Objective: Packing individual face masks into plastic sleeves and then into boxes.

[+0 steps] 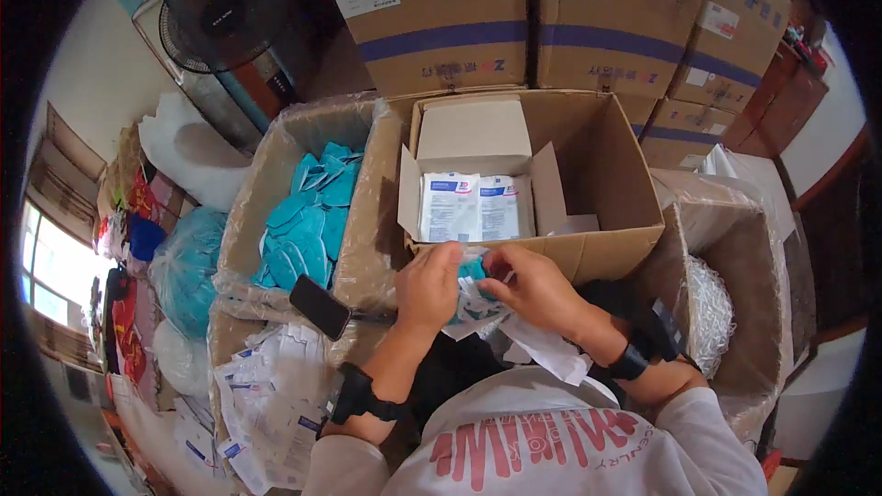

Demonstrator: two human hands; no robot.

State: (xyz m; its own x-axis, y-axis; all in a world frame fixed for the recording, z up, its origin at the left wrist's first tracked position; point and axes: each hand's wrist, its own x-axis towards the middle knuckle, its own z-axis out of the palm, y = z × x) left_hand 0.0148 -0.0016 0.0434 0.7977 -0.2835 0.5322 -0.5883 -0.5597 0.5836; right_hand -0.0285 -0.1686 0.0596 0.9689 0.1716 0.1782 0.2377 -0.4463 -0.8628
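Note:
My left hand (pixel 428 287) and my right hand (pixel 535 290) meet in front of the small carton, fingers closed around a bunched teal face mask (pixel 471 272) with white strips hanging from it. My hands hide most of the mask. Beneath my right hand a white paper-like wrapper (pixel 549 349) drapes over my lap. Just ahead, a small open carton (pixel 475 126) holds white packets (pixel 451 208) printed in blue and red, lying side by side. To the left, a plastic-lined box (pixel 374 211) contains many loose teal face masks (pixel 299 230).
The small carton sits inside a large cardboard box (pixel 634 207). A dark phone (pixel 320 307) rests on box edges at left, above a box of flat white wrappers (pixel 276 395). White elastic cords (pixel 709 317) fill a box at right. Stacked cartons (pixel 441 18) and a fan (pixel 225 7) stand behind.

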